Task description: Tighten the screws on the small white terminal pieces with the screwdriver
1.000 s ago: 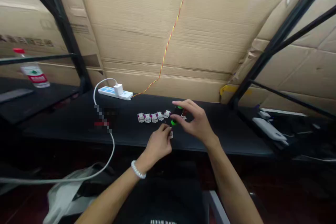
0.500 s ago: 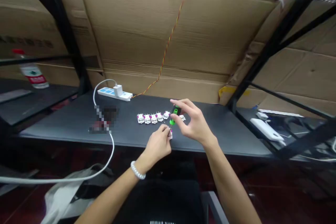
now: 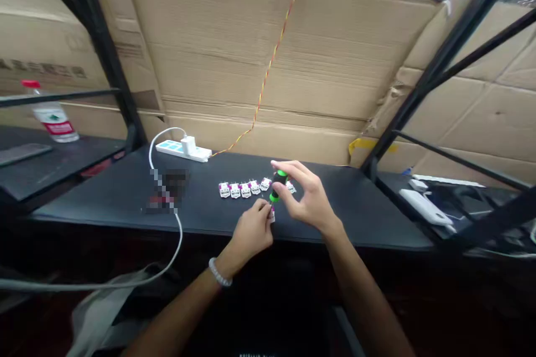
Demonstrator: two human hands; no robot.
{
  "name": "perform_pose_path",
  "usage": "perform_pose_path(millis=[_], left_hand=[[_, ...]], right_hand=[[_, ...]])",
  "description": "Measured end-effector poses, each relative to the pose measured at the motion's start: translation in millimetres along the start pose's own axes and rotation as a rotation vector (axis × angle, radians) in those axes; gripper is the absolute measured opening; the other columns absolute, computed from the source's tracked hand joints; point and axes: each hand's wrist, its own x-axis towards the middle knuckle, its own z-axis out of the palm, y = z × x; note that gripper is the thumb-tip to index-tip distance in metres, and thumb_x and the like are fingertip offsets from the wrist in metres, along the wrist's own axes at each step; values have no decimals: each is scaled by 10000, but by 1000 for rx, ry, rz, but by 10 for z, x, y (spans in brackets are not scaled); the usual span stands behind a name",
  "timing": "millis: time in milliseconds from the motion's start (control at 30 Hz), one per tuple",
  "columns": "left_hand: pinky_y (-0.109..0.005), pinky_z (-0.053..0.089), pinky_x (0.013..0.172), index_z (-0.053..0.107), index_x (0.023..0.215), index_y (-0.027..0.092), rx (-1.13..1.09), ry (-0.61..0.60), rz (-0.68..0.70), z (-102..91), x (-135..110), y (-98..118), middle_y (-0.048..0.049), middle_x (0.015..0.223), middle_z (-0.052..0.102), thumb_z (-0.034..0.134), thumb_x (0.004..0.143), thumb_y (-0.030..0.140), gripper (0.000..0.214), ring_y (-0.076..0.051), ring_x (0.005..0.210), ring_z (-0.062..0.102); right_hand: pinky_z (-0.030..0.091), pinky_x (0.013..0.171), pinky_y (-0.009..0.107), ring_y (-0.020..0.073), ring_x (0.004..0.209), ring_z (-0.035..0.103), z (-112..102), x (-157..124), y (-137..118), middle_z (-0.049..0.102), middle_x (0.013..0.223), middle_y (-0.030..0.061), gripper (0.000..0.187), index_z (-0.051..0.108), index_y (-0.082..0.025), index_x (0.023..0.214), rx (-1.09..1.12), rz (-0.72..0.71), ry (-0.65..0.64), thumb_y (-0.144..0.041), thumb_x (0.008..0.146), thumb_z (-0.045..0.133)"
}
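Note:
My right hand [image 3: 305, 198] is closed around the black and green handle of a small screwdriver [image 3: 277, 185], which stands nearly upright with its tip pointing down. The tip meets a small white and magenta part [image 3: 272, 214] that my left hand [image 3: 252, 230] pinches against the black tabletop [image 3: 104, 201]. A row of several similar white and magenta parts [image 3: 245, 188] lies just behind both hands. A white bead bracelet is on my left wrist.
A white power strip [image 3: 183, 149] with a plugged charger and white cable sits at the back left, a red-yellow wire [image 3: 268, 70] running up the cardboard wall. A capped bottle [image 3: 49, 114] stands on the left shelf. White devices [image 3: 422, 205] lie at right between black frame bars.
My right hand has turned the screwdriver slightly more upright over the held part. My left hand has stayed where it was, and the view has shifted a little.

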Motion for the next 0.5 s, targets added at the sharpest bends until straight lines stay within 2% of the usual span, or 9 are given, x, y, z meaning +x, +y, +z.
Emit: perform_pose_path(millis=[67, 133, 267, 500], left_hand=[[-326, 533, 767, 602, 947, 199, -3, -2, -2, -3, 0, 3, -78, 1124, 651, 539, 913, 53, 162, -210, 864, 676], [-326, 530, 767, 599, 932, 201, -13, 1, 5, -5, 1, 5, -75, 1110, 650, 536, 911, 49, 166, -208, 862, 674], [-330, 524, 760, 594, 917, 203, -19, 4, 8, -3, 5, 5, -73, 1104, 656, 534, 900, 44, 171, -210, 856, 673], [-323, 514, 742, 585, 898, 205, -19, 7, 9, 7, 4, 1, -68, 1077, 656, 533, 889, 36, 178, -209, 844, 672]], right_hand=[[589, 1002, 419, 242, 1120, 723, 3, -13, 7, 743, 1263, 91, 389, 641, -273, 1407, 134, 29, -48, -249, 1021, 600], [607, 952, 390, 228, 1059, 739, 13, -15, 22, 767, 1186, 75, 330, 685, -271, 1336, 192, 74, -41, -253, 1014, 617], [592, 782, 335, 191, 871, 701, 44, 10, 41, 749, 1026, 46, 204, 750, -262, 1160, 130, 107, 20, -284, 961, 711], [547, 725, 315, 160, 789, 630, 106, 4, 81, 734, 1020, 31, 213, 744, -263, 1159, 65, 77, 63, -282, 947, 744]])
